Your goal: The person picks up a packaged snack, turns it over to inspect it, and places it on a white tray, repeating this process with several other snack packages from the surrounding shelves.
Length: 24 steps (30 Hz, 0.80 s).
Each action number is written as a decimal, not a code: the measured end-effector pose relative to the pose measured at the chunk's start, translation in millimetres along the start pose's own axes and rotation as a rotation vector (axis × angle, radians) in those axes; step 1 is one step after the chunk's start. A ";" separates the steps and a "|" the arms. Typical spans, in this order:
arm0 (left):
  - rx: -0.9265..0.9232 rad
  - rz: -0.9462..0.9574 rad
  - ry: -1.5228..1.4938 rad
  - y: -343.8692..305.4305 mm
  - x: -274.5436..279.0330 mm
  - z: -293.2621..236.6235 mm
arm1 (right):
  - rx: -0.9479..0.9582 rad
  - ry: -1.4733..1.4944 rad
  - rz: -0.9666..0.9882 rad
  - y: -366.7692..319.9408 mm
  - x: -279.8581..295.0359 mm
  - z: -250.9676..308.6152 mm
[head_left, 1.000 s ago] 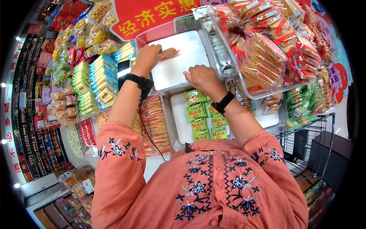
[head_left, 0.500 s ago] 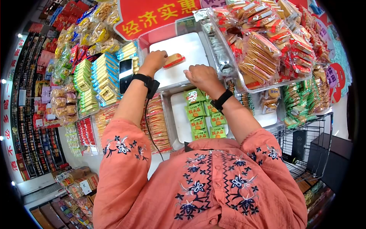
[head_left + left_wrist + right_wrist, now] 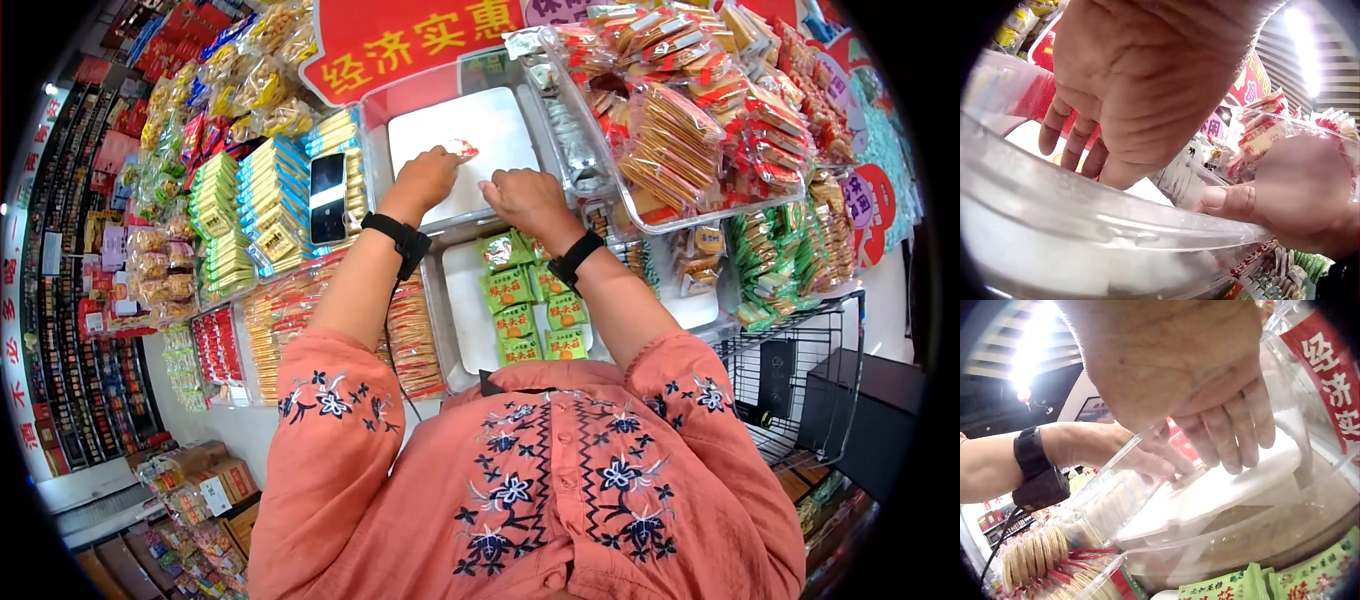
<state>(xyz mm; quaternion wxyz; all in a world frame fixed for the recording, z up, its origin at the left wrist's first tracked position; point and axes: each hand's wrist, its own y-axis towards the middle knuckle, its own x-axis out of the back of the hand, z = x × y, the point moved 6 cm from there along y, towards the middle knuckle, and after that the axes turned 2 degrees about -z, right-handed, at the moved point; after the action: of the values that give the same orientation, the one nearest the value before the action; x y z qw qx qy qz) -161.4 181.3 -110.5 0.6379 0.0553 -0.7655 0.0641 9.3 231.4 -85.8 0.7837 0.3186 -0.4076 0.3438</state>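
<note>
My left hand (image 3: 428, 180) reaches into a clear plastic bin (image 3: 378, 130) with a white lining (image 3: 500, 120). Its fingers, loosely extended downward in the left wrist view, cover most of a wrapped biscuit packet (image 3: 462, 149); only a red and pale end shows beyond the knuckles. The thumb tip is hidden behind the bin's rim (image 3: 1104, 215). My right hand (image 3: 530, 200) hangs over the near right corner of the bin. In the right wrist view its relaxed fingers (image 3: 1232, 434) point down over the lining and hold nothing.
Green snack packets (image 3: 515, 320) lie in a nearer bin. Left stand blue biscuit packs (image 3: 275, 195) with a phone (image 3: 328, 200) on them. A raised bin of red-wrapped biscuits (image 3: 670, 135) is at right, above a wire cart (image 3: 790, 390). A cable runs from the left wrist.
My left hand has moved right and a little nearer, over the biscuit packet, which lay in plain sight half a second ago. My right hand stays almost in place.
</note>
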 end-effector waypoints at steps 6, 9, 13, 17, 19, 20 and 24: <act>0.008 -0.023 -0.068 -4.4 1.0 5.7 | 0.014 0.040 -0.049 -2.8 3.0 1.9; 0.028 -0.020 -0.104 -10.2 7.5 4.7 | 0.038 0.081 -0.082 -5.0 8.1 2.7; 0.035 0.005 -0.140 -18.0 9.0 2.7 | 0.106 0.142 -0.138 -8.0 15.0 7.8; -0.047 -0.050 -0.128 -17.0 11.4 -7.4 | 0.213 0.273 -0.223 -26.9 29.2 21.2; -0.112 -0.123 -0.131 -13.3 8.9 -11.2 | 0.211 0.312 -0.257 -37.4 38.1 27.8; -0.088 -0.053 -0.097 -9.3 1.6 -9.8 | 0.214 0.325 -0.261 -42.4 41.8 29.6; -0.037 0.120 0.042 -1.8 -4.0 -20.3 | 0.197 0.369 -0.257 -61.4 56.6 29.7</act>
<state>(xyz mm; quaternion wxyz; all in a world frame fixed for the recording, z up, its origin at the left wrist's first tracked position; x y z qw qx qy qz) -140.7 183.0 -110.8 0.6497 -0.0036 -0.7549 0.0893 70.3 189.6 -36.9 0.8473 0.3747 -0.1783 0.3316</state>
